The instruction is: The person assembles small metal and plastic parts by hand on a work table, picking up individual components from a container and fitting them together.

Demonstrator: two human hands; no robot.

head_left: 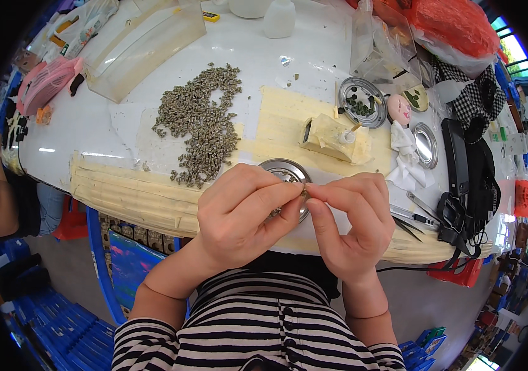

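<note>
Both of my hands meet over a small round metal dish (283,166) near the table's front edge. My left hand (239,213) pinches with thumb and forefinger, and my right hand (353,219) pinches against it from the other side. Whatever sits between the fingertips is tiny, and I cannot make out its kind. Small metal pieces show in the dish, partly hidden behind my fingers. Beyond my left hand a large pile of small metal parts (199,120) is spread over the white table. Past my right hand stands a tape-wrapped block (338,139) with a white nozzle-like piece on top.
Right of the block are a metal dish of dark bits (361,102), a pink egg-shaped thing (399,109), an empty metal dish (424,145) and crumpled tissue (407,167). Tweezers (407,227), a craft knife (412,215) and a black strapped case (455,161) lie farther right. Clear bins stand behind.
</note>
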